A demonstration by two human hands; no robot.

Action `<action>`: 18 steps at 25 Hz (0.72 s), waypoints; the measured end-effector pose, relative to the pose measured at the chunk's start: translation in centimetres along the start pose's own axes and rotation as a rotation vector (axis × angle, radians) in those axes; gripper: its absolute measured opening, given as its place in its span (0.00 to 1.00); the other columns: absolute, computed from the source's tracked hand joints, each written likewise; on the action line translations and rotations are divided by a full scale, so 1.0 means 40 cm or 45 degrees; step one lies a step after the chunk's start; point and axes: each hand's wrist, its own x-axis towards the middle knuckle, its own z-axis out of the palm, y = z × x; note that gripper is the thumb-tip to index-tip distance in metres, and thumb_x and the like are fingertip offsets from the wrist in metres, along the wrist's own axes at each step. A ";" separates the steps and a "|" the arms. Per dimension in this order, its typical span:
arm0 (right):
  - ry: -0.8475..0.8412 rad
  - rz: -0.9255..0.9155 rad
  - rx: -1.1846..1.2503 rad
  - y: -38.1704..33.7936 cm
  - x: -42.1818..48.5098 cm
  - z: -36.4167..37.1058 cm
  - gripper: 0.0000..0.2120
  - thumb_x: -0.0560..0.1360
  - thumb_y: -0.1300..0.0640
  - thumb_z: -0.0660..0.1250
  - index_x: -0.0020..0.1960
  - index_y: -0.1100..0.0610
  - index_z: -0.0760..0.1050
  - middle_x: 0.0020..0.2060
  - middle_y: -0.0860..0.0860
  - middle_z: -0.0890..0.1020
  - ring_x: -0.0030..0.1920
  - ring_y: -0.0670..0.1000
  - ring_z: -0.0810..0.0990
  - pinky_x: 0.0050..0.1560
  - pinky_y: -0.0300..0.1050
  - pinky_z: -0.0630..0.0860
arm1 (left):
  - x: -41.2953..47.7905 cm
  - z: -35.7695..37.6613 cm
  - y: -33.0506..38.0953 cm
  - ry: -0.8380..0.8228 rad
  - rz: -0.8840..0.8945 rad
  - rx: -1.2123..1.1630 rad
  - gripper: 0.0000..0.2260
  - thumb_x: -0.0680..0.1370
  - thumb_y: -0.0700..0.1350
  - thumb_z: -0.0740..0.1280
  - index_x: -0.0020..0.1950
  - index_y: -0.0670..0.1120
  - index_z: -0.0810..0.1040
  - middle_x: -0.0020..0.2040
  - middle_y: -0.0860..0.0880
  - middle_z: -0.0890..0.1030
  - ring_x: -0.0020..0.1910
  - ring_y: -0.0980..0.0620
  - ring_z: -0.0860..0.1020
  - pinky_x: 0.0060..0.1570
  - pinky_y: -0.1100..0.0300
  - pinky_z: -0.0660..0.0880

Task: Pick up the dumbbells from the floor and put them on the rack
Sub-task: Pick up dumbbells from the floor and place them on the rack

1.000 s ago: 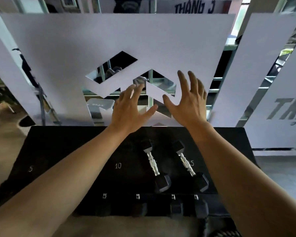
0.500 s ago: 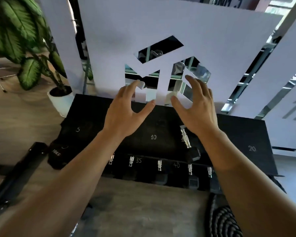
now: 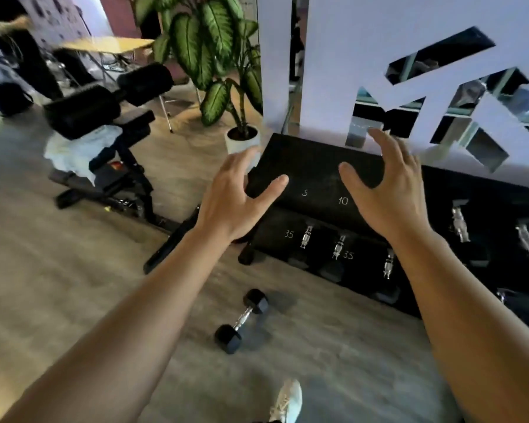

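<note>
Gym floor, left to right: a black adjustable bench (image 3: 104, 166) w/ a pale towel (image 3: 74, 151) draped on it stands at far left, a potted plant (image 3: 223, 56) behind it by the white wall panel (image 3: 333, 56).

My left hand (image 3: 235, 199) hangs in mid-air, fingers spread apart, holding nothing. Below it, well apart from both hands, one small hex dumbbell (image 3: 242, 320) lies on the wood floor (image 3: 58, 285), tilted diagonally, chrome handle btwn two black heads, just in front of the rack's lower tier. My pale shoe (image 3: 286, 401) shows at bottom edge, near it.

My right hand (image 3: 388, 190) is likewise splayed and empty, hovering over the black rack (image 3: 318, 166), whose top shelf is marked 5 and 10. Lower tier, marked 35, already carries several dumbbells; two more chrome handles sit on the upper shelf at far right.

Step in hand, as I judge it: reach down for the floor dumbbell. To do it well I should bend at the knees, bring one hand down over the chrome handle, wrap it at the middle so the heads balance, and lift straight up. Its weight marking is too small to read, so I can't tell which slot it belongs in; prob. one of the light top-shelf spots. Risk: a hex head clipping the rack's edge on the way up.
</note>
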 end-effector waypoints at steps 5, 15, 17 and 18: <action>-0.146 -0.004 0.129 -0.215 -0.119 0.166 0.32 0.73 0.33 0.61 0.74 0.44 0.63 0.65 0.47 0.76 0.63 0.52 0.74 0.60 0.53 0.75 | -0.125 -0.184 -0.171 0.017 -0.127 -0.062 0.27 0.74 0.67 0.64 0.69 0.55 0.71 0.58 0.60 0.75 0.53 0.68 0.73 0.52 0.71 0.69; -0.310 0.291 0.170 -0.583 -0.251 0.665 0.29 0.72 0.34 0.63 0.70 0.43 0.68 0.57 0.43 0.79 0.52 0.44 0.77 0.47 0.37 0.72 | -0.179 -0.430 -0.710 -0.096 -0.417 -0.184 0.31 0.69 0.76 0.61 0.65 0.60 0.73 0.51 0.57 0.80 0.46 0.59 0.79 0.49 0.58 0.77; -0.288 0.369 0.173 -0.616 -0.247 0.720 0.30 0.72 0.33 0.63 0.70 0.43 0.68 0.57 0.42 0.78 0.52 0.44 0.77 0.49 0.40 0.73 | -0.158 -0.449 -0.779 -0.130 -0.438 -0.214 0.30 0.70 0.74 0.62 0.65 0.58 0.74 0.52 0.57 0.80 0.48 0.59 0.79 0.52 0.55 0.78; -0.264 0.401 0.180 -0.623 -0.236 0.747 0.30 0.72 0.33 0.63 0.70 0.43 0.68 0.57 0.41 0.77 0.53 0.44 0.77 0.48 0.39 0.73 | -0.134 -0.448 -0.807 -0.161 -0.433 -0.241 0.30 0.70 0.73 0.63 0.66 0.58 0.74 0.52 0.57 0.79 0.48 0.59 0.79 0.52 0.55 0.78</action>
